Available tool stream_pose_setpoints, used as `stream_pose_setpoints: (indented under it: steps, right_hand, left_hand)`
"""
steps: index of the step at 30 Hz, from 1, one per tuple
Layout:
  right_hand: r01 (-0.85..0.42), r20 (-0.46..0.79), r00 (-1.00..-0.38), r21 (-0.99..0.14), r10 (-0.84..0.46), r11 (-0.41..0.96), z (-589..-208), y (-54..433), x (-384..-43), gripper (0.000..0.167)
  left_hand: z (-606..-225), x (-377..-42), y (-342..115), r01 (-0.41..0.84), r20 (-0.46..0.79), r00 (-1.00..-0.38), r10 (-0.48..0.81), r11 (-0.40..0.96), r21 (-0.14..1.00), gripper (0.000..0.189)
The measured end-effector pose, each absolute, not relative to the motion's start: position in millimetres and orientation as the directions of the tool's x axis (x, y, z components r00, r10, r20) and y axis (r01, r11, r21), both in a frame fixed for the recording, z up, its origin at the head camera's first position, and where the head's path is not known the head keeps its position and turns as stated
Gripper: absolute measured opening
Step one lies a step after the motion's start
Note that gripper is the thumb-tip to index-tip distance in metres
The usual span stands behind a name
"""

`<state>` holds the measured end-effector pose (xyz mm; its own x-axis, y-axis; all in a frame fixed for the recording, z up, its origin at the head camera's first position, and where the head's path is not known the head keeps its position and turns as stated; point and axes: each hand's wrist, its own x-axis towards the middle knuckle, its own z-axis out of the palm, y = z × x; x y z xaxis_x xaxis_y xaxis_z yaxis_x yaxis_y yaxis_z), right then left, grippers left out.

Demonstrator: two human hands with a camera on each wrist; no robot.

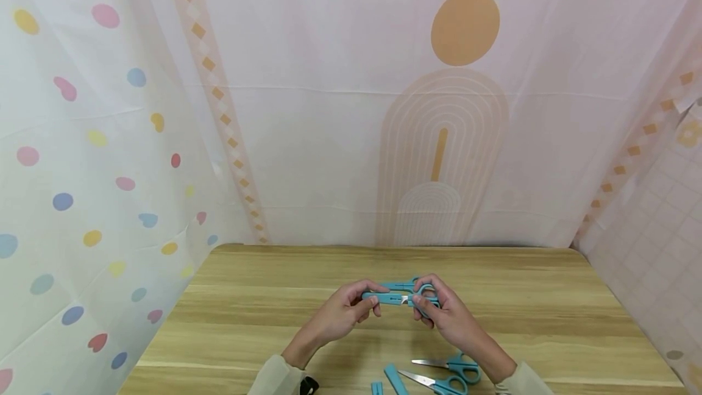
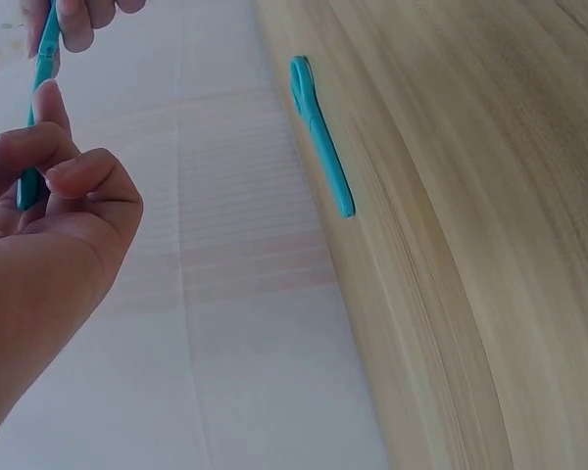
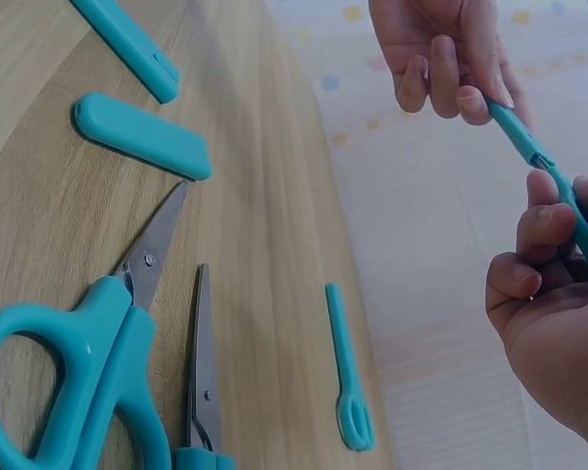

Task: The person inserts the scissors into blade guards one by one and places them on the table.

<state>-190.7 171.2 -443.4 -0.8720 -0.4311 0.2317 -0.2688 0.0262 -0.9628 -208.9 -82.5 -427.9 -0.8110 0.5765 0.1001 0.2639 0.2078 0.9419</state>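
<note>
My left hand pinches the turquoise blade cover between thumb and fingers. At the other end my right hand grips the handles of the scissors. The cover sits over most of the blades, with a short strip of bare metal showing between it and the handles. Both are held up above the table. In the right wrist view the cover and handles line up end to end between the two hands. Another pair of covered scissors lies on the table beyond the hands.
Two pairs of scissors with bare blades, one nearer and one farther, lie at the front of the wooden table. Beside them are two loose covers. A patterned curtain hangs behind the table.
</note>
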Motion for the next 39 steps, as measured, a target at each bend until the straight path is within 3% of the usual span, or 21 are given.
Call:
stream_pose_setpoints:
  steps: [28, 39]
  right_hand:
    - [-0.247, 0.211, -0.886, -0.968, -0.414, 0.036, -445.6, 168.3, -189.4, 0.029]
    - [-0.261, 0.233, -0.881, -0.965, -0.411, 0.011, -447.9, 165.3, -189.2, 0.023]
  left_hand:
    - [-430.8, -209.2, -80.9, 0.266, 0.106, -0.815, 0.570, 0.205, 0.942, 0.023]
    - [-430.6, -208.7, -79.1, 0.249, 0.099, -0.823, 0.559, 0.199, 0.948, 0.022]
